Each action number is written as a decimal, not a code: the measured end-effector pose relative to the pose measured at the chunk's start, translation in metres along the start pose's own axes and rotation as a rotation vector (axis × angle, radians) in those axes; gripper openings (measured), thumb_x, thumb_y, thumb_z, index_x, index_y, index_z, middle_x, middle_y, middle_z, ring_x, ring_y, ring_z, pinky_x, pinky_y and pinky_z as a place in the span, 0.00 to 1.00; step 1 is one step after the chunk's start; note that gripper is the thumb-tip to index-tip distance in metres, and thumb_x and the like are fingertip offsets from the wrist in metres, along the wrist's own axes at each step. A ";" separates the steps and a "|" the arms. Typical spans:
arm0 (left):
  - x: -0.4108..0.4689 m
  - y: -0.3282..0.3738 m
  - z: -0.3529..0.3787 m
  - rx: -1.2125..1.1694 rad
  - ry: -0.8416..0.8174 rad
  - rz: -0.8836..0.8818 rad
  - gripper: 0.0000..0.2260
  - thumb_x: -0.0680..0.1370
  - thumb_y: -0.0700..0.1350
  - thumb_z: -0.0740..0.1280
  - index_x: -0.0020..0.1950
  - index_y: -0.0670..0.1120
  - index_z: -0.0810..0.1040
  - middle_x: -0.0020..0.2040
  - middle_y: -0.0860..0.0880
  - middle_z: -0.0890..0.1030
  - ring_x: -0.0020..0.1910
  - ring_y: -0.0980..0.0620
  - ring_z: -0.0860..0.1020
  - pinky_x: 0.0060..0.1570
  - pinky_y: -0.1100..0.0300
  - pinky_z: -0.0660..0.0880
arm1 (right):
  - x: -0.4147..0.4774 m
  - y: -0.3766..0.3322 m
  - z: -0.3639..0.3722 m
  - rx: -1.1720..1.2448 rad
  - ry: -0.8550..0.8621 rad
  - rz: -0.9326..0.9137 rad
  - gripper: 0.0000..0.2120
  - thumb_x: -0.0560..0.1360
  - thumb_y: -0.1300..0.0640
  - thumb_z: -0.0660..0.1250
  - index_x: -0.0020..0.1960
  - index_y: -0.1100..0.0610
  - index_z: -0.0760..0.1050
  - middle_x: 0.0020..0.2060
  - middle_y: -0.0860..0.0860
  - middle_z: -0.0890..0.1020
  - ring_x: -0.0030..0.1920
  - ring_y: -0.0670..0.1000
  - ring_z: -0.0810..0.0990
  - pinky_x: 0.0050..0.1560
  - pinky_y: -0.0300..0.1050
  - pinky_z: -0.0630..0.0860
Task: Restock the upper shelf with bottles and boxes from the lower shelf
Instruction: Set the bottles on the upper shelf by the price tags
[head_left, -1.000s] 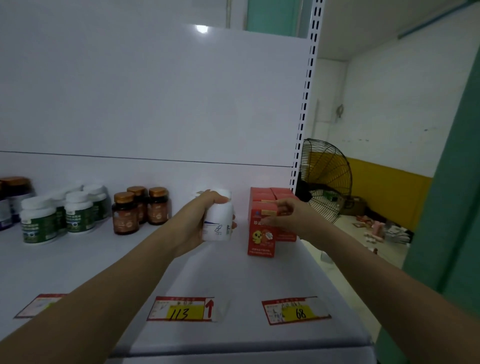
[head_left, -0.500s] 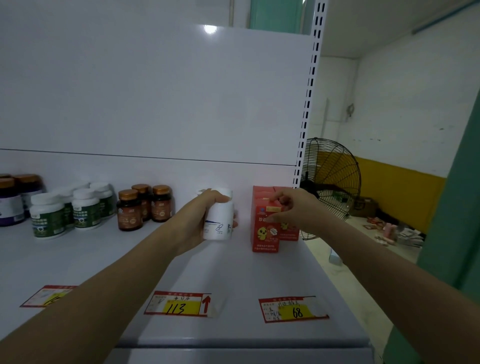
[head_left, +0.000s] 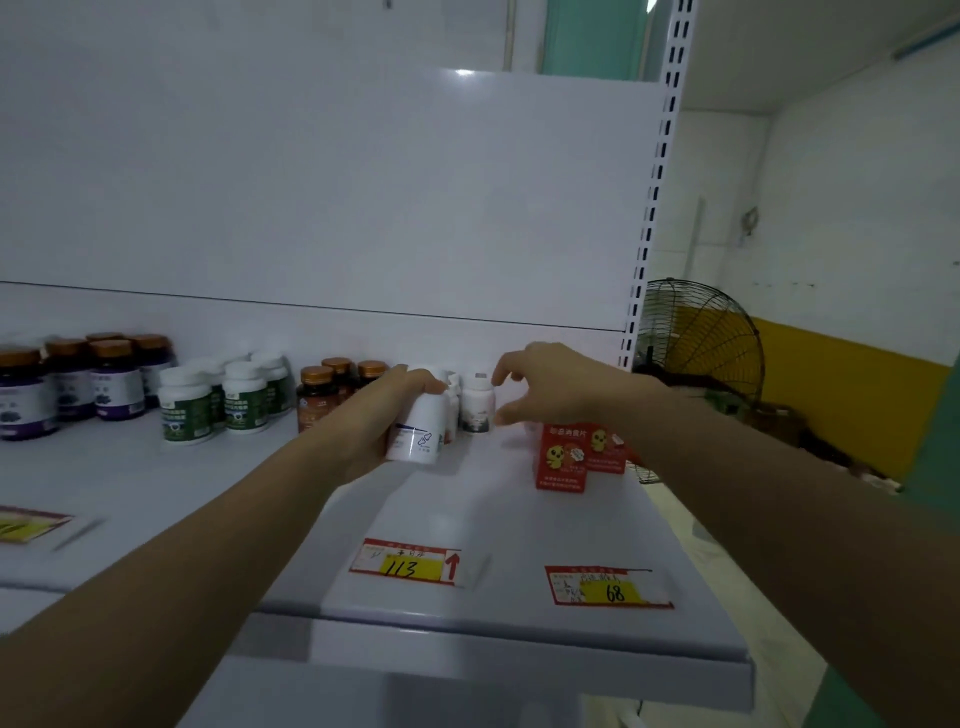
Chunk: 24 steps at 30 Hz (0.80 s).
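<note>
My left hand (head_left: 382, 415) grips a white bottle (head_left: 418, 434) upright, low over the white upper shelf (head_left: 467, 525). Behind it stand more white bottles, one (head_left: 478, 402) with a dark label. My right hand (head_left: 545, 382) hovers beside that rear bottle with its fingers spread and holds nothing. Red boxes (head_left: 563, 457) with a yellow chick picture stand just below and right of my right hand.
Brown-capped amber bottles (head_left: 319, 392), green-labelled white jars (head_left: 213, 397) and purple-labelled jars (head_left: 67, 387) line the shelf's left. Price tags reading 113 (head_left: 408, 564) and 68 (head_left: 608, 587) lie near the front edge. A perforated upright (head_left: 652, 208) and a fan (head_left: 701, 343) stand at the right.
My right hand has let go of the red box and moved left to the rear white bottle, fingers now spread. My left hand still holds the white bottle. The camera view shifted left.
</note>
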<state>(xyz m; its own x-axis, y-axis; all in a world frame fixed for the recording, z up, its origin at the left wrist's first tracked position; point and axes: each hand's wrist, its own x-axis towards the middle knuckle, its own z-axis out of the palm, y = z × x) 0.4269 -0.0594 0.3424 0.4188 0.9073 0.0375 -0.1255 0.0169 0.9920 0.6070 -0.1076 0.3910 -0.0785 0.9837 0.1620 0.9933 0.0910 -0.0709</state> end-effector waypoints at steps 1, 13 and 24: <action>-0.005 0.001 -0.006 -0.006 0.015 0.003 0.08 0.74 0.41 0.67 0.51 0.44 0.73 0.46 0.41 0.77 0.43 0.44 0.77 0.54 0.45 0.77 | 0.002 -0.009 0.004 -0.011 -0.018 -0.018 0.25 0.73 0.46 0.69 0.67 0.51 0.69 0.63 0.54 0.72 0.64 0.54 0.70 0.56 0.43 0.67; -0.131 0.015 -0.140 0.046 0.335 0.020 0.11 0.78 0.41 0.64 0.60 0.47 0.70 0.46 0.42 0.77 0.41 0.44 0.78 0.46 0.52 0.77 | 0.035 -0.144 0.046 -0.023 -0.161 -0.261 0.19 0.77 0.43 0.61 0.62 0.54 0.74 0.59 0.53 0.78 0.59 0.55 0.75 0.53 0.42 0.70; -0.270 0.046 -0.342 0.091 0.593 0.121 0.07 0.77 0.44 0.64 0.54 0.48 0.72 0.47 0.42 0.78 0.44 0.43 0.78 0.43 0.52 0.77 | 0.062 -0.392 0.065 0.087 -0.101 -0.466 0.25 0.78 0.43 0.59 0.70 0.55 0.68 0.68 0.54 0.72 0.66 0.54 0.72 0.62 0.45 0.69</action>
<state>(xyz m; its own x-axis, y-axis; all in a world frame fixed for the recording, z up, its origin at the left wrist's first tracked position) 0.0005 -0.1605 0.3370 -0.1685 0.9803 0.1031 -0.0522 -0.1133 0.9922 0.2069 -0.0718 0.3647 -0.5257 0.8448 0.0995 0.8400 0.5341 -0.0961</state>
